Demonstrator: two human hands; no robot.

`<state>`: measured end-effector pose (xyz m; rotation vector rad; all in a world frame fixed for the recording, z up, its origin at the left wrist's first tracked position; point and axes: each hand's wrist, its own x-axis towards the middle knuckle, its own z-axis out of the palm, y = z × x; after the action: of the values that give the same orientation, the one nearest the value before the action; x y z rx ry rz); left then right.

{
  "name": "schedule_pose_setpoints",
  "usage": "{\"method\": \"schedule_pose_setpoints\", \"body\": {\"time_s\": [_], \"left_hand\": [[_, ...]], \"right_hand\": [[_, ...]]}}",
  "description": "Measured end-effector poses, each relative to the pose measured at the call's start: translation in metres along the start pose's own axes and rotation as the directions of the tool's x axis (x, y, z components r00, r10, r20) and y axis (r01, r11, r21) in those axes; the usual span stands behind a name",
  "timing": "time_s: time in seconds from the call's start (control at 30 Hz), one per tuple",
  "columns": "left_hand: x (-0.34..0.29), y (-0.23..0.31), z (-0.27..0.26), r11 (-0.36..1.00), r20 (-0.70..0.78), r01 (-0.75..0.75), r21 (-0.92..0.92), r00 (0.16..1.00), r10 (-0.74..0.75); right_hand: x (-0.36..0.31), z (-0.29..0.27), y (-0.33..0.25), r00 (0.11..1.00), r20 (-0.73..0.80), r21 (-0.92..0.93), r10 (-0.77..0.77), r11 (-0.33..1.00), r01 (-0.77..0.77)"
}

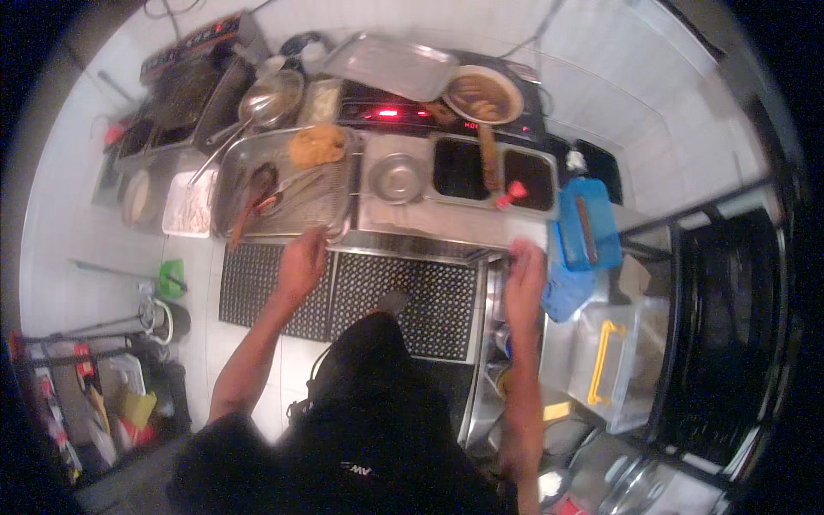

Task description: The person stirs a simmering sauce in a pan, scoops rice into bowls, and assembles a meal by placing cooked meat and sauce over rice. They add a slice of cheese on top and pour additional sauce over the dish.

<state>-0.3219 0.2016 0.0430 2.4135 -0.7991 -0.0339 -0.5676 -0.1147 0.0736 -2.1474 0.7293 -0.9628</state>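
Observation:
My left hand (302,264) is at the near edge of the counter, its fingers curled in against the front rim of a metal wire-rack tray (330,206); whether it grips the rim is hidden. On that tray lie a golden fried piece (316,146), tongs (296,190) and a brown-handled utensil (245,215). Over the counter's right front corner is my right hand (525,266), blurred, its fingers bunched. Between the hands, farther back, a round metal bowl (398,178) sits beside two dark-filled rectangular pans (460,167). A red-tipped utensil (512,194) rests across the right pan.
A bowl of brown food (482,93) and a flat metal tray (390,64) stand at the back. Far left is a fryer (184,94). A blue container (590,223) and a clear bin with a yellow handle (606,365) are on the right. Black perforated mats (408,300) cover the floor.

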Motion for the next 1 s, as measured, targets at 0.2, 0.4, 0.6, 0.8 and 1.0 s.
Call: {"method": "schedule_pose_setpoints", "body": {"time_s": [0.2,0.4,0.6,0.8,1.0], "left_hand": [[0.078,-0.075,-0.075,0.953,-0.044,-0.159,0.256,0.983,0.176],[0.11,-0.129,-0.047,0.928,0.177,-0.091,0.361,0.984,0.027],[0.123,-0.097,-0.067,0.932,0.337,-0.099,0.35,0.941,-0.027],[0.113,-0.129,-0.04,0.855,0.309,-0.155,0.495,0.951,-0.006],[0.113,-0.135,-0.043,0.885,0.327,-0.182,0.429,0.944,0.036]], "right_hand": [[0.167,0.128,0.044,0.981,0.17,-0.598,0.09,0.801,0.03],[0.211,0.154,0.059,0.929,0.319,-0.656,0.188,0.751,0.073],[0.233,0.156,0.024,0.86,0.371,-0.754,0.351,0.654,0.059],[0.242,0.154,0.061,0.797,0.4,-0.642,0.452,0.759,-0.108],[0.241,0.139,0.108,0.506,0.492,-0.165,0.708,0.647,-0.745]]}}
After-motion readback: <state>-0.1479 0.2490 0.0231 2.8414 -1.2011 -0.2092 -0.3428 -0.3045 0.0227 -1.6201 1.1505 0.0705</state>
